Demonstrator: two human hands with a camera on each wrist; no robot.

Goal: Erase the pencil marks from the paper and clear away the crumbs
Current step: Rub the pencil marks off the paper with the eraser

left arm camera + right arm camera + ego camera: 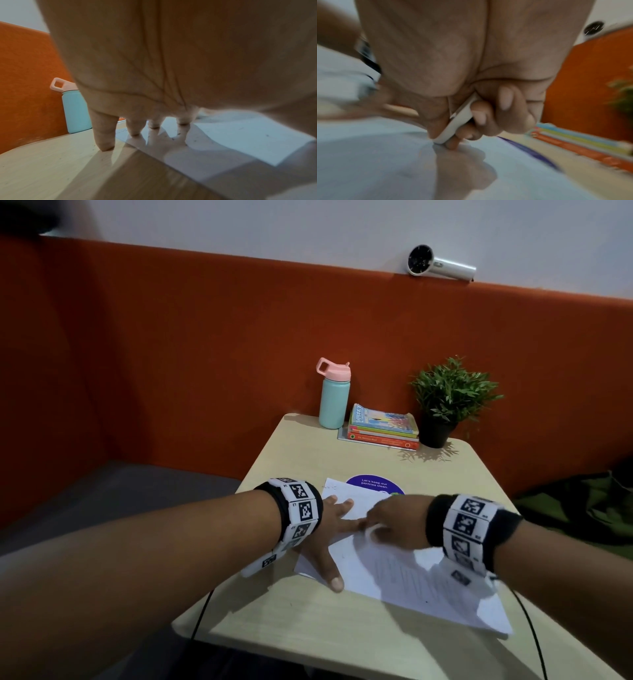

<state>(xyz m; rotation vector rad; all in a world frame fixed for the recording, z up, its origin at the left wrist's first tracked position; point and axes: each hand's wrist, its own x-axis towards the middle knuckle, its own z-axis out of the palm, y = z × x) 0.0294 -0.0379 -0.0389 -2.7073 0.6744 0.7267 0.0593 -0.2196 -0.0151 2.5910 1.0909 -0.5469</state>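
Observation:
A white sheet of paper (404, 573) lies on the beige table (308, 628), with faint pencil marks near its far left corner. My left hand (329, 529) lies flat with spread fingers on the paper's left part; its fingertips (135, 129) press the sheet. My right hand (394, 525) pinches a white eraser (458, 121) between thumb and fingers, its lower end touching the paper (368, 162). Small dark crumbs (195, 140) dot the paper (240, 135) near my left fingers. The right wrist view is motion-blurred.
At the table's far edge stand a teal bottle with a pink lid (334, 395), a stack of books (383, 428) and a potted plant (445, 402). A purple round sticker (375, 484) lies under the paper's far edge. An orange padded wall (171, 354) rises behind.

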